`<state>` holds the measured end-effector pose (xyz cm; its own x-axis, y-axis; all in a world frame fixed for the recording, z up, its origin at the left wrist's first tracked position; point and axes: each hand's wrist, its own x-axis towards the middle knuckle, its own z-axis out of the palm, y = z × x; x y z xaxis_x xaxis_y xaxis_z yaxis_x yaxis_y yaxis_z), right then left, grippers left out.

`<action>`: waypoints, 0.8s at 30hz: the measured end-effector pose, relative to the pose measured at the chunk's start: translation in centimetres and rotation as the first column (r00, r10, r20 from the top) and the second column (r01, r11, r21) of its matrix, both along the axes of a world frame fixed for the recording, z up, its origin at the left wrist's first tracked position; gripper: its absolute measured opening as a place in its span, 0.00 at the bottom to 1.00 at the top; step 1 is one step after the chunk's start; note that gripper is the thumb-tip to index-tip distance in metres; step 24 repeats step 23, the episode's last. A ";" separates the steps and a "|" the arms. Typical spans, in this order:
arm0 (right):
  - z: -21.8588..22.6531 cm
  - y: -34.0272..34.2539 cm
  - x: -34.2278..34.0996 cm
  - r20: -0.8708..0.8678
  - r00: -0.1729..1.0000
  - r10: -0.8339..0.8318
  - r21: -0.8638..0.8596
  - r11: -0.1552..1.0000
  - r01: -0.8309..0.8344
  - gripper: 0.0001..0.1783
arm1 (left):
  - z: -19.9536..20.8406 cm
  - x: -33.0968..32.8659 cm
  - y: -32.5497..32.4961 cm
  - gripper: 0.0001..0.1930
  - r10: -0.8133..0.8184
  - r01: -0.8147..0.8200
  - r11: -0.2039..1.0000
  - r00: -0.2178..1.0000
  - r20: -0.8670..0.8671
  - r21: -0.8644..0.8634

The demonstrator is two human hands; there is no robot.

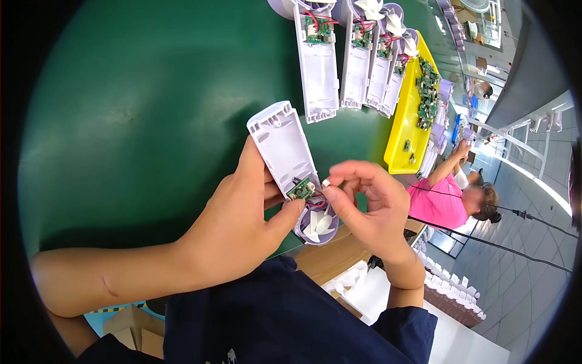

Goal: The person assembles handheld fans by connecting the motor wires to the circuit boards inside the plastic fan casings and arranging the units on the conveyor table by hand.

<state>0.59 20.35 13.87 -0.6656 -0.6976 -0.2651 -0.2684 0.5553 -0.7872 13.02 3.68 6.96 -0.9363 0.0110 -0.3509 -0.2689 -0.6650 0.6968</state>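
Observation:
My left hand (227, 221) is closed around a pale lilac handheld fan housing (280, 144), an open shell tilted over the table. Its thumb lies by a small green circuit board (301, 190) inside the lower part of the shell. Below the board, white fan blades (319, 225) sit in the round purple end, with red wires (317, 200) between. At the shell's right side, my right hand (373, 206) pinches a tiny white piece (325, 182) that looks like a plug connector between thumb and forefinger. Whether a wire runs into that piece is hard to see.
Several similar housings (319, 79) with boards and blades lie along the far side of the green table (133, 121). Right of them, a yellow tray (400, 136) holds many green boards. Farther right, a person in a pink top (445, 197) works. Black cables (485, 239) cross there.

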 end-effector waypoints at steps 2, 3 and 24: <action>-0.1 0.0 -0.2 -0.032 0.999 0.042 0.007 0.999 -0.042 0.13 | 0.1 -0.1 -0.2 0.37 -0.034 0.034 0.999 0.999 0.020 0.027; -0.2 0.0 -0.3 -0.065 0.994 0.086 0.013 0.996 -0.086 0.12 | 0.1 -0.1 -0.2 0.37 -0.036 0.036 0.999 0.999 0.021 0.030; -2.1 0.6 0.6 -0.244 0.969 0.028 -0.182 0.980 -0.074 0.10 | -0.7 0.3 0.7 0.45 0.045 -0.045 0.999 0.999 -0.013 0.015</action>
